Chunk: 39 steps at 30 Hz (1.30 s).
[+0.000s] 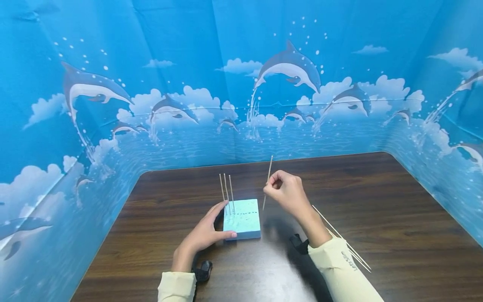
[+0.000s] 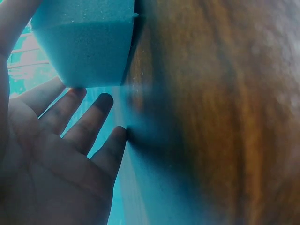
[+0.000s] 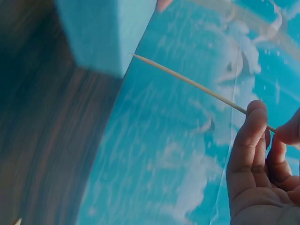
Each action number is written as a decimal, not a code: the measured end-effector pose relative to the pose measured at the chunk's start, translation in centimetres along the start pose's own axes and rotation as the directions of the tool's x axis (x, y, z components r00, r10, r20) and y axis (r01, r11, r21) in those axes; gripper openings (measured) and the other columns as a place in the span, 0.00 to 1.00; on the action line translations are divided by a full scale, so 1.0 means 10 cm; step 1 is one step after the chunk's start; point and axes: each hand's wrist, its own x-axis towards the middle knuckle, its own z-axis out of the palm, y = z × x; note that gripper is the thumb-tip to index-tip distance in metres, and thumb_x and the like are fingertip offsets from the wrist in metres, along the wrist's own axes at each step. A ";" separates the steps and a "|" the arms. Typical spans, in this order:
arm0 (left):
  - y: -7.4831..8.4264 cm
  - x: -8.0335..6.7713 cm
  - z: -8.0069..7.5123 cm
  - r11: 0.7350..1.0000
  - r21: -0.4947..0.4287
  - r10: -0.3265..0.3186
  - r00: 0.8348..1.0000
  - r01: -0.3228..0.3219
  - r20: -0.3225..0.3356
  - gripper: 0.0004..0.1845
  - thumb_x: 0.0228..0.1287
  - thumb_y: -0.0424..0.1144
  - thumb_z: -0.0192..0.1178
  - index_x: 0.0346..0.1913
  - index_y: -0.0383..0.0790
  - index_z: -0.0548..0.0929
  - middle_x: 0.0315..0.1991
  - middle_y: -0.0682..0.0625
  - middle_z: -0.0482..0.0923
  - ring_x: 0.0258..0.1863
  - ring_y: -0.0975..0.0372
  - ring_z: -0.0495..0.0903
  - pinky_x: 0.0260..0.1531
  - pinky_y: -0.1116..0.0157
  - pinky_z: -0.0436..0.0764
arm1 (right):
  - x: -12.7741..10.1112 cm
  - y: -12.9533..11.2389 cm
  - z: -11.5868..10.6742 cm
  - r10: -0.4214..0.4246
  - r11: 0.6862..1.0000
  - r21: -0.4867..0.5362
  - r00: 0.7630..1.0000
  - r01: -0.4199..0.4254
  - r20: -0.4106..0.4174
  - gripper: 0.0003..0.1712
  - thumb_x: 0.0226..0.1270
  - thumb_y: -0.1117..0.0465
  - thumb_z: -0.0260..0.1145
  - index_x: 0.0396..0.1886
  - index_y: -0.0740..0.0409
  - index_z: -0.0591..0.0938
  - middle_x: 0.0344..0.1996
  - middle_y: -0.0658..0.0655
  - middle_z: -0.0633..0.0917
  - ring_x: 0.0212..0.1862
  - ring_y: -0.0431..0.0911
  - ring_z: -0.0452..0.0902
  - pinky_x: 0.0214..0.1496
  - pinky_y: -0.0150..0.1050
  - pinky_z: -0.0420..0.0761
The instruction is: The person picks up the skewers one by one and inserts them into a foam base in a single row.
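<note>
The thin wooden stick [image 1: 267,183] is hanging almost upright in the air, tilting slightly, with its lower tip just beside the right edge of the blue foam block [image 1: 242,219] and not yet touching it. The right hand [image 1: 286,193] is pinching this stick near its middle between thumb and fingertips; the right wrist view is showing the fingers [image 3: 248,140] curling round the shaft while the pointed end is aiming toward a corner of the block. Three sticks [image 1: 227,193] are already standing upright in the block's left part, close together in a row, next to a line of small marks running across the top. The left hand [image 1: 205,234] is lying spread against the block's left and near sides, fingers straight, thumb along the front edge, steadying it on the dark wooden table [image 1: 396,218]. The step in hand seems to be bringing a fourth stick to the block; the next move would call for shifting the tip leftward over the marks, just right of the standing three, and pushing straight down while the block is being held firm. More loose sticks [image 1: 341,239] are lying on the table by the right forearm, well apart from the block
</note>
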 end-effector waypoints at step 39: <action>-0.02 0.00 0.00 0.999 -0.029 0.022 1.000 -0.022 0.004 0.54 0.47 0.61 0.72 0.76 0.58 0.54 0.76 0.50 0.50 0.74 0.50 0.51 0.65 0.39 0.58 | -0.04 -0.10 0.75 -0.147 0.989 0.047 0.965 0.140 0.218 0.10 0.50 0.71 0.63 0.20 0.52 0.75 0.20 0.45 0.75 0.23 0.34 0.69 0.23 0.27 0.71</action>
